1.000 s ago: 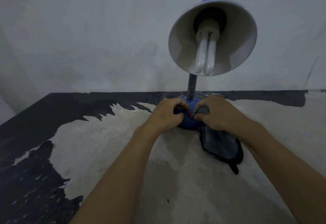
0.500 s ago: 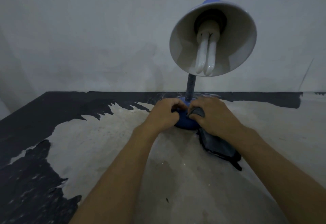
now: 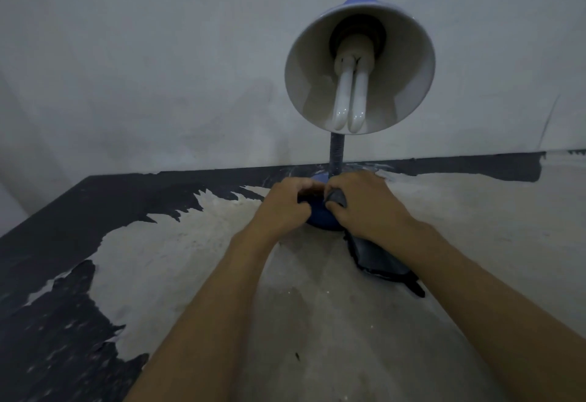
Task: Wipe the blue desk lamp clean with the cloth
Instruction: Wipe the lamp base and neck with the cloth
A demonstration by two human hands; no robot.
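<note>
The blue desk lamp stands at the back of the table, its round blue base point(image 3: 322, 219) mostly covered by both hands. Its dark flexible neck point(image 3: 336, 153) rises to the shade point(image 3: 402, 62), which faces me with a white bulb point(image 3: 350, 97) inside. My left hand point(image 3: 283, 203) curls round the left side of the base. My right hand point(image 3: 367, 206) grips a dark cloth point(image 3: 375, 256) and presses a bunched part of it against the base's right side. The rest of the cloth trails on the table under my right wrist.
The table point(image 3: 190, 259) has a worn top with peeling dark paint along its left and back edges. A pale wall point(image 3: 158, 69) stands right behind the lamp.
Both hands stay on the lamp's base. My right hand has shifted slightly left across the base with the cloth, and the view has tilted a little.
</note>
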